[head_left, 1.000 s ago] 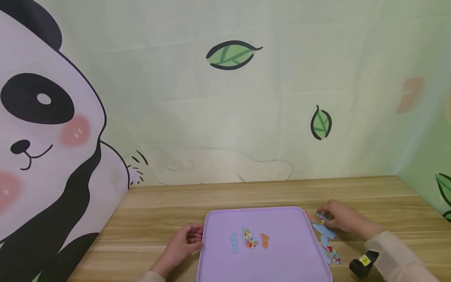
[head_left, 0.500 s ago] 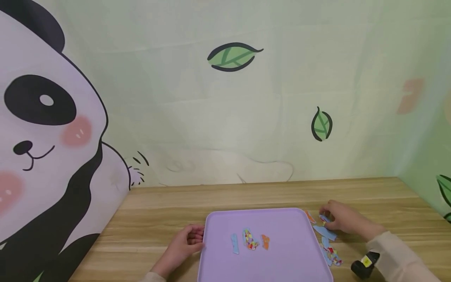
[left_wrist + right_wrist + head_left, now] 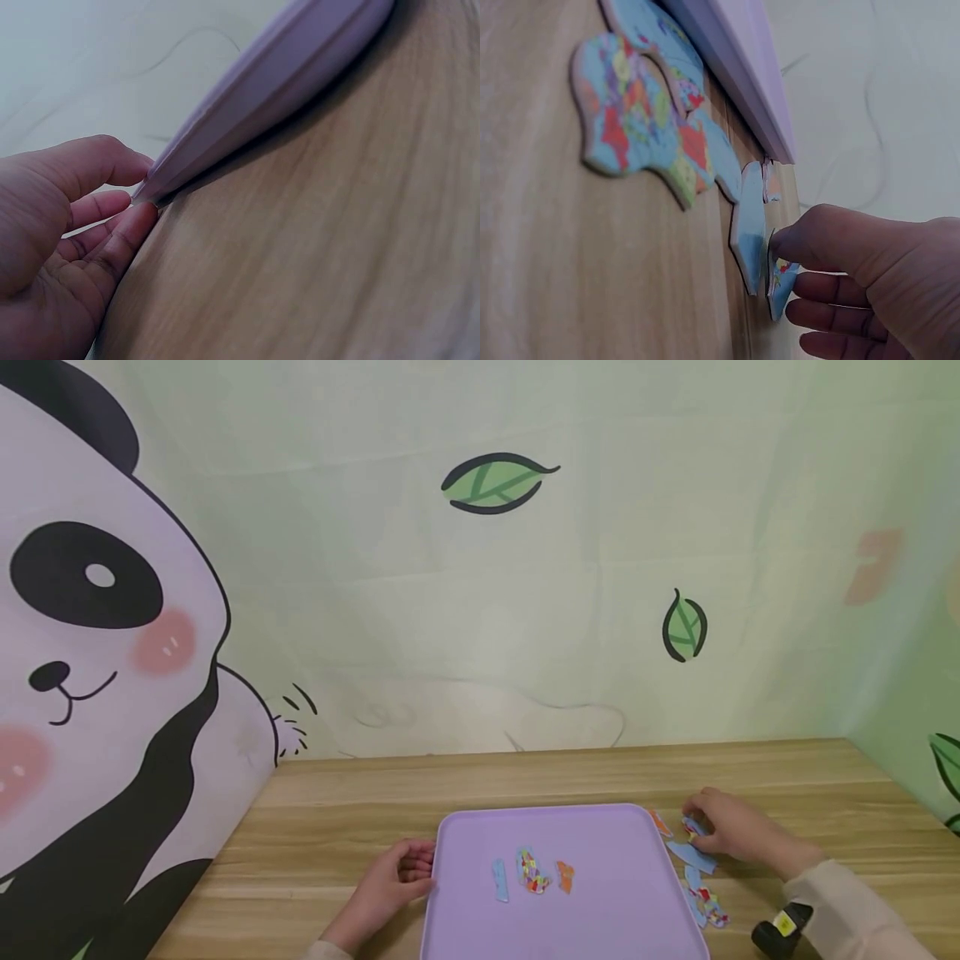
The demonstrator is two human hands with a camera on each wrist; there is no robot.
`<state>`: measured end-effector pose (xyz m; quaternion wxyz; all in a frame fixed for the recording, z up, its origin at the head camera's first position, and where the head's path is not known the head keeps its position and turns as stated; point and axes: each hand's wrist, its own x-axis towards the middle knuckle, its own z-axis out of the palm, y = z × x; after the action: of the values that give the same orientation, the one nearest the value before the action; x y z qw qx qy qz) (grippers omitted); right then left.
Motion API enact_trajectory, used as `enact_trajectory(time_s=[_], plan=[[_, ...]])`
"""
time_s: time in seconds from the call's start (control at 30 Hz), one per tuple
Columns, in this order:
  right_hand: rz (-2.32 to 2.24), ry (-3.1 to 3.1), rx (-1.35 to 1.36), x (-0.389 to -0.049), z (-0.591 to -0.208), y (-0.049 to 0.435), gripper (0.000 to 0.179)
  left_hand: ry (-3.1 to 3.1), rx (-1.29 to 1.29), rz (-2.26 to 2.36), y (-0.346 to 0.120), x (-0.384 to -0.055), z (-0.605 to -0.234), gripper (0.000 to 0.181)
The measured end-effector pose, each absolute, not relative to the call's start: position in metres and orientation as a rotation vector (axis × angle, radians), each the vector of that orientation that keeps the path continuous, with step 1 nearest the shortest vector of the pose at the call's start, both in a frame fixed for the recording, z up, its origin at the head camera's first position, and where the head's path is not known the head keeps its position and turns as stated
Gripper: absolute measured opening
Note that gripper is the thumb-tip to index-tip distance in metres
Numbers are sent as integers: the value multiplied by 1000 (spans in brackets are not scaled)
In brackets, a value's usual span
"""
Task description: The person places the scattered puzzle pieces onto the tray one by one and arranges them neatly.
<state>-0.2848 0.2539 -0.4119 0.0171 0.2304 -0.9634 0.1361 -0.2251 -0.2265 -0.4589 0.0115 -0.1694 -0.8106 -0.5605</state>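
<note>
A lilac tray (image 3: 600,927) lies on the table, bearing a narrow blue puzzle piece (image 3: 500,880), a multicoloured map piece (image 3: 533,872) and an orange piece (image 3: 565,877). My left hand (image 3: 390,885) is at the tray's left edge; in the left wrist view its thumb and fingertips pinch the tray's rim (image 3: 232,112). Beyond the tray's right edge, my right hand (image 3: 738,831) pinches a blue puzzle piece with coloured patches (image 3: 784,281) between thumb and fingers, low at the table. A plain blue piece (image 3: 748,225) lies beside it.
More map puzzle pieces (image 3: 630,112) lie along the tray's right side, with an orange-edged piece (image 3: 660,823) near its far corner. A black object with a yellow label (image 3: 780,931) is by the right sleeve. Behind the wooden table (image 3: 337,793) stands a panda-printed backdrop (image 3: 375,568).
Both hands keep nearly the same places. The right hand, at the same puzzle piece, has shifted very slightly to the right. The view has tilted a little.
</note>
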Motion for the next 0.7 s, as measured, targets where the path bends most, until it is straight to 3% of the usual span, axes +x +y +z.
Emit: enact_trajectory(time_s=[0.1, 0.33, 0.7], plan=[[433, -2985, 701, -285, -413, 255, 36, -2499, -597, -1729, -227, -226, -461, 43], [459, -2917, 715, -284, -415, 257, 35, -2593, -411, -1771, -223, -224, -455, 46], [506, -2839, 749, -278, -406, 256, 34, -2605, -396, -1769, -223, -225, -454, 46]])
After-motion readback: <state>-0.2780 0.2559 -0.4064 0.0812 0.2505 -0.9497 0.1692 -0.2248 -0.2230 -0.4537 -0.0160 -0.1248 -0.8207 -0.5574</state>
